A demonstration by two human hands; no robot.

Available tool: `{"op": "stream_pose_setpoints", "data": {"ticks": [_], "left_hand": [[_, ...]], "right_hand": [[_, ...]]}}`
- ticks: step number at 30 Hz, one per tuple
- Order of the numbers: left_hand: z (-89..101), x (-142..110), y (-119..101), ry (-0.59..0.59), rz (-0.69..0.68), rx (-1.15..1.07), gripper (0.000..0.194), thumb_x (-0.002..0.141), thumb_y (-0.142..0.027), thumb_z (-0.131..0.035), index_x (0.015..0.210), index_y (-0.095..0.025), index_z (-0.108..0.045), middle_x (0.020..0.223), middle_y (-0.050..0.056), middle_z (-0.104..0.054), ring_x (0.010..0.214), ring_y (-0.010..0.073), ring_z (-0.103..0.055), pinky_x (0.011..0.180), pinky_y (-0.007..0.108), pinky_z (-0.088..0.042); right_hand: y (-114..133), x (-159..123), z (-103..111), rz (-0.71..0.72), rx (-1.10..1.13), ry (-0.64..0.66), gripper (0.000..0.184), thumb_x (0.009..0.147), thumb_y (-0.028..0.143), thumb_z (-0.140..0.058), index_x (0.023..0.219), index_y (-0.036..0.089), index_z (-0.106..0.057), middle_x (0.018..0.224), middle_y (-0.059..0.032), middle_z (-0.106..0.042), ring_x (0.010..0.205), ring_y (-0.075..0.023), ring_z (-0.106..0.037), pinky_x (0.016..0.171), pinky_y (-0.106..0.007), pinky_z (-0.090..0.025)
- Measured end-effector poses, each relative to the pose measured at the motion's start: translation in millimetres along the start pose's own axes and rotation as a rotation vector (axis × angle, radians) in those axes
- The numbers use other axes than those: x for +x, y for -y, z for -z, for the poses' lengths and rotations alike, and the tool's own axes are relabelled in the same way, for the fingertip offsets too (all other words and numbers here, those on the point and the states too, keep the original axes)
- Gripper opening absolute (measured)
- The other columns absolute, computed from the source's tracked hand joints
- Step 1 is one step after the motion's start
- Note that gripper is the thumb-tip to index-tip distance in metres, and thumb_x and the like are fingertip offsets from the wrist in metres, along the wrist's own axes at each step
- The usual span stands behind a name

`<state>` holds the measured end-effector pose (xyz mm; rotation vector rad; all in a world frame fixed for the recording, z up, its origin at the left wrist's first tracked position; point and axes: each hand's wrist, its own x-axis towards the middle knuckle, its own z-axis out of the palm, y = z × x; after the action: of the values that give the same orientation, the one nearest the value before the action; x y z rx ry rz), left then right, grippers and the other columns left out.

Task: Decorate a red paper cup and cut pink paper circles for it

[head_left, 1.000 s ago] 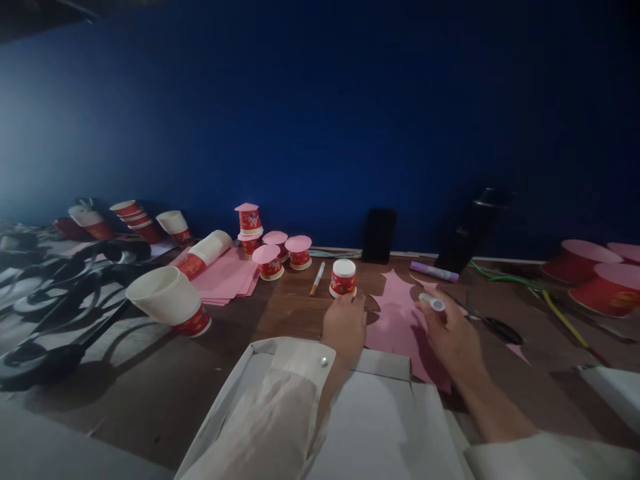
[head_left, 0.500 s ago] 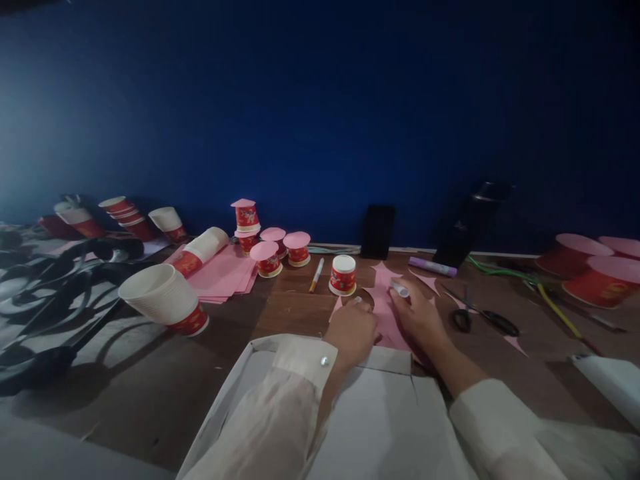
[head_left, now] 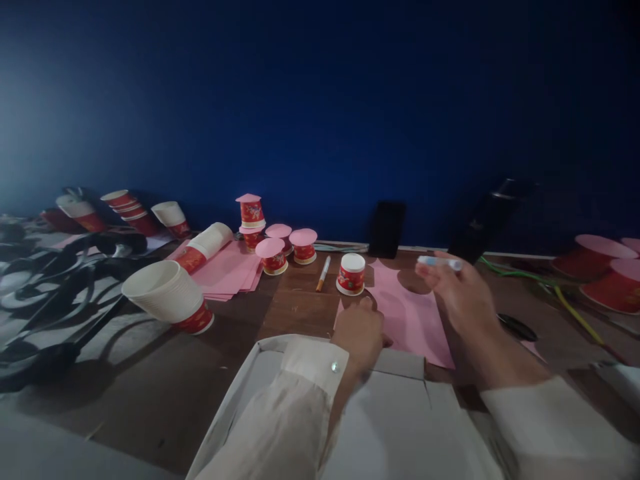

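My left hand (head_left: 359, 328) is closed, knuckles up, over the lower left edge of the cut pink paper (head_left: 407, 317). Its fingertips are hidden, so what they hold, if anything, I cannot make out. Just beyond it, an upturned red-and-white paper cup (head_left: 351, 275) stands with its white base on top. Raised above the paper's right side, my right hand (head_left: 463, 293) grips a white tube (head_left: 440, 263) with a pale blue band. Curved notches run along the paper's edges.
Upturned cups topped with pink discs (head_left: 271, 257) stand left of centre, beside pink sheets (head_left: 233, 270). A marker (head_left: 323, 274), nested cups (head_left: 170, 293), black cables (head_left: 65, 300) and scissors (head_left: 517, 327) lie around. A white box (head_left: 395, 413) is in front of me. Dark objects (head_left: 387, 230) lean against the blue wall.
My right hand moved left over the paper with the tube, then back right and up. My left hand shifted from near the cup's base towards me and curled. The paper's right part is uncovered again.
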<state>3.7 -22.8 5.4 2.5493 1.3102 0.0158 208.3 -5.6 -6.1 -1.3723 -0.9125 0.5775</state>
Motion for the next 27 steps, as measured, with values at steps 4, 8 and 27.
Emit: {"op": "stream_pose_setpoints", "data": {"ticks": [4,8,27], "left_hand": [[-1.7,0.6,-3.4,0.005,0.035,-0.019,0.044,0.097,-0.05,-0.058,0.116,-0.014,-0.075,0.13,0.017,-0.063,0.111,0.0291,-0.067,0.088,0.036,-0.055],[-8.4,2.9,-7.2,-0.057,0.062,-0.048,0.048,0.099,-0.053,-0.053,0.117,-0.014,-0.074,0.128,0.016,-0.065,0.111,0.0292,-0.067,0.09,0.038,-0.054],[-9.4,14.2,-0.7,-0.053,-0.253,0.028,0.027,0.098,-0.015,-0.047,0.098,-0.02,-0.074,0.109,0.008,-0.069,0.106,0.0228,-0.061,0.092,0.033,-0.049]], "right_hand": [[13.3,-20.9,24.0,-0.064,0.041,-0.055,0.031,0.092,0.043,-0.071,0.117,0.025,-0.071,0.098,-0.0064,-0.08,0.094,-0.0214,-0.077,0.095,-0.037,-0.062],[5.5,-39.8,33.7,-0.072,-0.023,-0.068,0.038,0.089,0.048,-0.073,0.12,0.025,-0.073,0.104,-0.0074,-0.08,0.095,-0.0219,-0.077,0.089,-0.035,-0.063],[-5.5,-47.0,14.5,-0.399,0.334,-0.052,0.028,0.076,0.038,-0.082,0.097,0.023,-0.07,0.081,-0.0044,-0.077,0.073,-0.0211,-0.074,0.061,-0.033,-0.067]]}}
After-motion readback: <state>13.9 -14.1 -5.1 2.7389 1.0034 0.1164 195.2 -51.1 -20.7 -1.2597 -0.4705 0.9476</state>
